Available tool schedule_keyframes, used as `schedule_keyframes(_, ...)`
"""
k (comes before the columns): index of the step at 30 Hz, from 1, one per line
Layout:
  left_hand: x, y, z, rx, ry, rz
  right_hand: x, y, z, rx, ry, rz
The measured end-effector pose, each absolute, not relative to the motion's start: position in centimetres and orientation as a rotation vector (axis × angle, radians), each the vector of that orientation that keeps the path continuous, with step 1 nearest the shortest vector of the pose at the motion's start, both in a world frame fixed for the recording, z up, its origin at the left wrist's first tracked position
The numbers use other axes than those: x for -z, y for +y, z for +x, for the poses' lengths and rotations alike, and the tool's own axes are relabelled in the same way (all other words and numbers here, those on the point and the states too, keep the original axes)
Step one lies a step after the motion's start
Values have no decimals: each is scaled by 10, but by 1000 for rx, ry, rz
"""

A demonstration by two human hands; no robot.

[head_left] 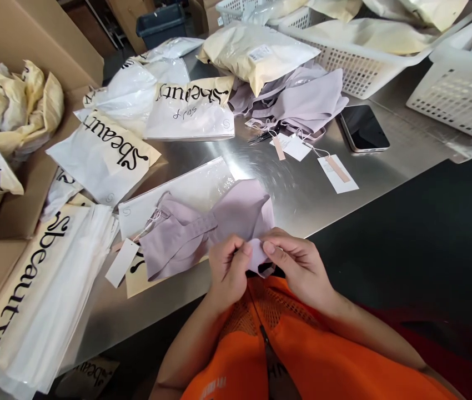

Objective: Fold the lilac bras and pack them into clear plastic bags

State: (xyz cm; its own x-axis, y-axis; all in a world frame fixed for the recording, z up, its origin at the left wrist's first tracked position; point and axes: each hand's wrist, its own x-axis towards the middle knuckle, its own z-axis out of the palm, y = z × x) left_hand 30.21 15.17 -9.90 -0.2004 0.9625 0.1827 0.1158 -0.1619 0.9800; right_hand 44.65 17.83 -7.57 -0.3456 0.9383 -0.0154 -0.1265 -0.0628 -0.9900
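A lilac bra (240, 208) lies at the table's front edge, partly over a flat printed plastic bag (194, 183). My left hand (230, 269) pinches a narrow part of the bra between thumb and fingers. On the other side of that piece, my right hand (300, 266) is closed on it too, so a short stretch of fabric shows between both thumbs. The bra's hook-and-eye closure (202, 225) lies across its middle. From its left side hangs a white tag (122, 262) on a string.
Behind are more lilac bras (306, 103) with tags, small dark snips (264, 136), a phone (364, 129) and a filled bag (261, 53). White baskets (352, 72) stand at the back right. Left are a cardboard box (31, 33) and stacked printed bags (44, 289).
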Motion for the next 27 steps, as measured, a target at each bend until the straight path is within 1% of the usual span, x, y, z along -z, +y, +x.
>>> schedule_keyframes(3,95,151,308,-1447,1424,1026,79,183,444,-1764,-1172,-893)
schedule_keyframes(5,92,150,312,-1401,1442,915,81,186,443,-1822,-1091,-869)
schedule_keyframes(10,92,142,317,-1287,1374,889,80,193,451,-1721,-1091,-906)
schedule_keyframes(17,93,136,317,-1212,1300,951,78,198,462,-1689,-1090,-977)
schedule_keyframes(23,96,131,317,-1189,1274,975,77,195,460,-1673,-1135,-914)
schedule_keyframes(27,101,128,314,-1179,1325,1142,76,195,463,-1654,-1192,-877)
